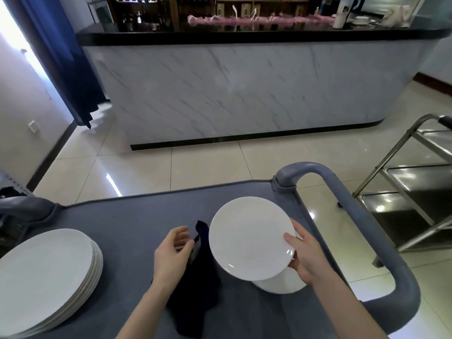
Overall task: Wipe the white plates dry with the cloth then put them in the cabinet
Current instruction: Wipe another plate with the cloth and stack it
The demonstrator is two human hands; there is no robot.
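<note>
Nearest the camera, two bare forearms reach in from the bottom edge over a grey cart top (pixel 137 216). The left hand (pixel 172 254) has its fingers curled and pinching a dark cloth (pixel 195 287), which drapes down onto the cart surface, its lower end cut off by the frame. The right hand (pixel 305 255) grips the right rim of a white plate (pixel 249 237), thumb on top and fingers underneath, holding it tilted above a short stack of white plates (pixel 281 282) (mostly hidden by the raised one, so their number cannot be told). At the left, a larger stack of wide plates (pixel 49 277) sits on the cart, partly cut off by the frame edge. The cart's grey handle (pixel 342 187) loops along its right side. Further right stands a steel trolley (pixel 411 192), only partly in view. Beyond the tiled floor (pixel 208 165) is a marble-fronted bench (pixel 244 89) with a black top; items on it and the shelves behind are too blurred to identify.
</note>
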